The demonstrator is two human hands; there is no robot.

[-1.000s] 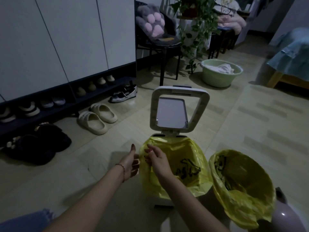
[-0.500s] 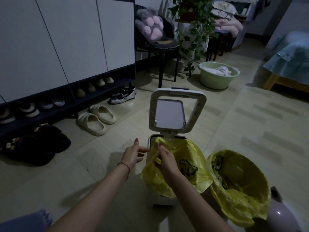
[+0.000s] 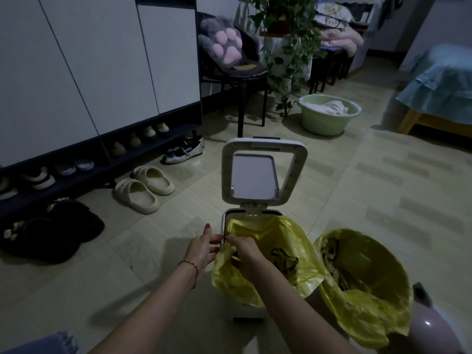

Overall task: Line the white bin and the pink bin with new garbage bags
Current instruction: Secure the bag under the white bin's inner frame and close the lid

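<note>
Hands (image 3: 222, 249) on yellow bag's (image 3: 278, 254) left rim

White bin (image 3: 249, 215) – lid frame white, inner panel pale grey. Bag (image 3: 286, 254) in it yellow with black print. Second bag (image 3: 370, 290) yellow, same black marks – pink bin (image 3: 431, 328) under it. Basin (image 3: 329, 118) pale green. Slippers (image 3: 143, 189) cream. Paw cushion (image 3: 224, 42) grey with pink pads. Fingernails (image 3: 207, 226) red.

tiled floor (image 3: 383, 200), white bin (image 3: 249, 309), pink bin (image 3: 429, 325), slippers (image 3: 143, 187), basin (image 3: 328, 121)
</note>
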